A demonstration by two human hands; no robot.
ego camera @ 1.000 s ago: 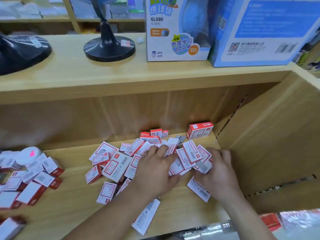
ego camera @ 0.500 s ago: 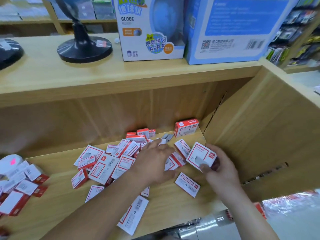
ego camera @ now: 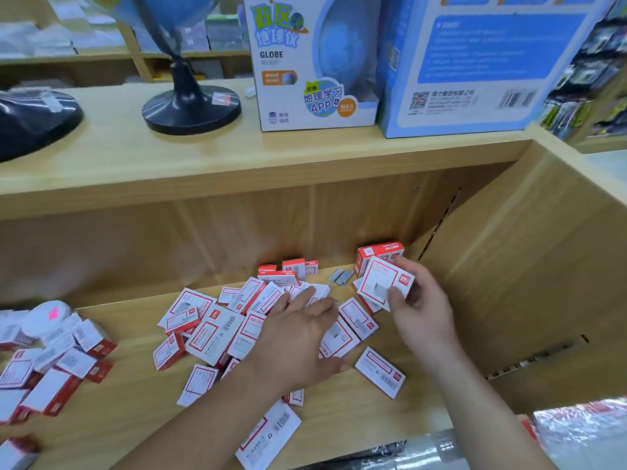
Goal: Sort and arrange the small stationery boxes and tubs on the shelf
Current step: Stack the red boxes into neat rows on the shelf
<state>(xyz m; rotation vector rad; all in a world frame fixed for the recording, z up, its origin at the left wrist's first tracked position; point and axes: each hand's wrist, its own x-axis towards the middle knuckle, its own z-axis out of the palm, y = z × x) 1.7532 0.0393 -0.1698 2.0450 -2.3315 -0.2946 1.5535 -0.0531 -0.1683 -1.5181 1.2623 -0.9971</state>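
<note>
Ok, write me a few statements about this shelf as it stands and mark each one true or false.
1. The right hand holds a small red and white box. True.
2. The left hand grips a box lifted clear of the shelf. False: it lies open, fingers spread over the pile of boxes.
3. A white round tub sits among the boxes at the far left. True.
4. The globe box stands down beside the pile. False: it stands on the upper shelf, next to a blue box.
</note>
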